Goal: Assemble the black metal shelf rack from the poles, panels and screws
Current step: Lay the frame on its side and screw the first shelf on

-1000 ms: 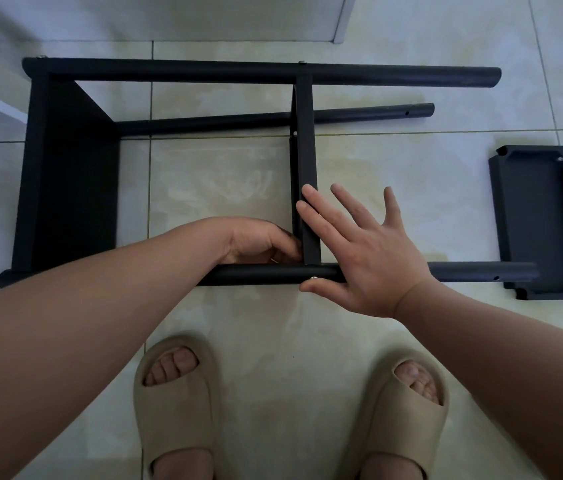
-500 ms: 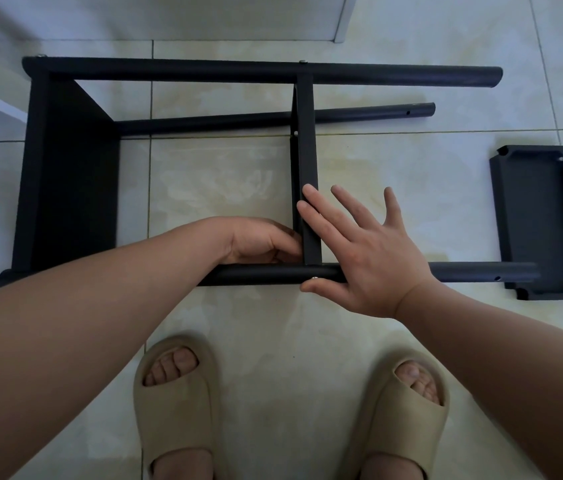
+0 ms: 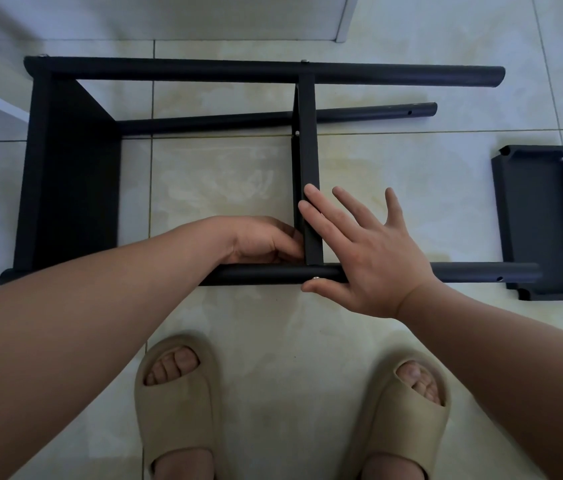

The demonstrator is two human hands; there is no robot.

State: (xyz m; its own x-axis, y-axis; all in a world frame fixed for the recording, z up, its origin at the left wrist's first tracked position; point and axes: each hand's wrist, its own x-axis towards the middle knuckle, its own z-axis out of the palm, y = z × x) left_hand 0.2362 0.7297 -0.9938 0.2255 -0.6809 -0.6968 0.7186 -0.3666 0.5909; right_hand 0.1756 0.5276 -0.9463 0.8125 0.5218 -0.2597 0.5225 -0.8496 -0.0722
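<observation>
Hands: right hand [image 3: 373, 258] spread flat on middle panel [image 3: 307, 161]; left hand [image 3: 261, 241] curled beside it, grip unclear.

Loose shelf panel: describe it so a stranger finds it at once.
Start at the black rack frame lying on its side on the tiled floor. Go to its open right end, where the loose shelf panel sits by the near pole. Unlike the two fitted panels, it lies flat, hollow side up, unattached.
</observation>
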